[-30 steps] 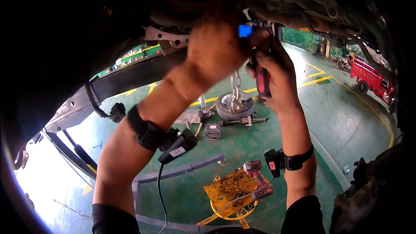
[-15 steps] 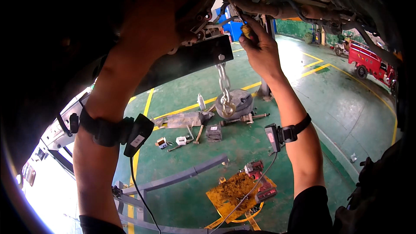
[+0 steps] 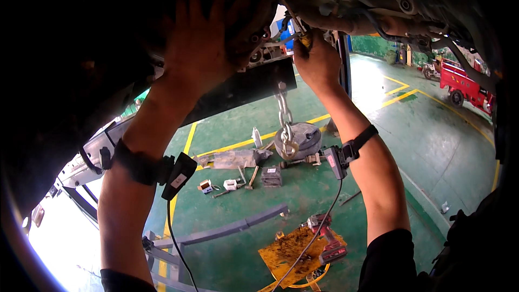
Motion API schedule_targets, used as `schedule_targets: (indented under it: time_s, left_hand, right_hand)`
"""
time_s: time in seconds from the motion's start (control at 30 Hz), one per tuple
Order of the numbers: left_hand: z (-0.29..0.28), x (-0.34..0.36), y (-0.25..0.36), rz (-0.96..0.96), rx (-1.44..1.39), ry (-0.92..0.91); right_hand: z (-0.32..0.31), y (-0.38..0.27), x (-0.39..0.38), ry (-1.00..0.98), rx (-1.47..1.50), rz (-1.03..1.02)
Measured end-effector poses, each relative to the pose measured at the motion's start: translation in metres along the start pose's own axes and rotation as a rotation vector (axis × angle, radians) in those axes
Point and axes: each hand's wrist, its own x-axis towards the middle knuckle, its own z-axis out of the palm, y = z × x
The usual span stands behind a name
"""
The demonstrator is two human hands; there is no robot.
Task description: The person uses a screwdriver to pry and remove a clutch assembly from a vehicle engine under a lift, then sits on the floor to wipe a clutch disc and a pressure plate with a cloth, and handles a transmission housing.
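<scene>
Both arms reach up under a raised vehicle. My left hand (image 3: 197,48) lies with fingers stretched out against a dark rounded part of the underbody, in deep shade. What its fingertips touch is too dark to make out. My right hand (image 3: 320,60) is closed round the yellow handle of a screwdriver (image 3: 306,39). Its metal shaft points up and slightly left among the parts, and its tip is hidden there. Just below the hands runs a black beam (image 3: 243,87), from which a steel chain (image 3: 284,111) with a hook hangs.
Exhaust pipe (image 3: 373,24) and other underbody parts crowd the upper right. On the green floor lie a round dark weight (image 3: 298,139), a hammer (image 3: 252,178), a dark box (image 3: 271,177) and a grey curved frame (image 3: 227,226). A red cordless impact wrench (image 3: 326,238) rests on a dirty yellow plate (image 3: 286,254).
The view has shifted a little, so the floor objects sit lower. My right hand has turned and covers more of the screwdriver's handle. My left hand stays on the dark part.
</scene>
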Motion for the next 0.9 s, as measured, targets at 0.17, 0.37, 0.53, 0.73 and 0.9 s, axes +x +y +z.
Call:
schedule_targets:
  time_s: [0.17,0.37,0.53,0.73,0.9]
  left_hand:
    - [0.002,-0.002,0.0,0.029,-0.028,0.06]
    - [0.001,0.001,-0.004,0.015,0.019,0.045]
    - [0.0,-0.001,-0.003,0.032,0.014,0.032]
    - [0.004,-0.001,-0.004,-0.009,0.018,0.053]
    - [0.006,-0.003,-0.006,0.013,-0.01,0.079]
  right_hand:
    - [0.005,0.007,-0.001,-0.013,0.072,0.036]
    - [0.021,0.013,0.007,0.03,0.07,0.0]
    - [0.024,0.014,0.001,0.006,0.108,0.013]
    - [0.038,0.008,0.006,-0.006,0.129,0.055]
    - [0.043,-0.006,-0.001,-0.029,0.219,0.126]
